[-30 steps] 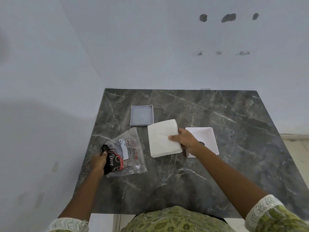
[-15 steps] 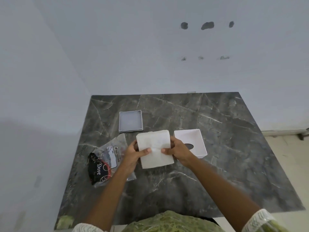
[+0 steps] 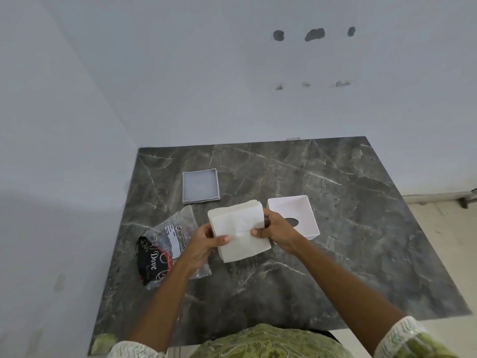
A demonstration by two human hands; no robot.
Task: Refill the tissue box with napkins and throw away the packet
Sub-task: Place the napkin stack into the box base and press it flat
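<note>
A white stack of napkins is held above the table between both hands. My left hand grips its left edge, thumb on top. My right hand grips its right edge. The white tissue box lies upside down just right of the stack, open side up, with its oval slot partly hidden by my right hand. Its grey lid lies open side up behind the stack, to the left. The clear plastic packet with black "Dove" print lies flat on the table, partly under my left wrist.
The dark marble table stands in a corner, with white walls behind and to the left. Its right edge borders a pale floor. My green patterned clothing shows at the bottom of the view.
My left hand let go of the packet and moved right onto the napkin stack. Both hands have lifted the stack off the table. The packet lies where it was left.
</note>
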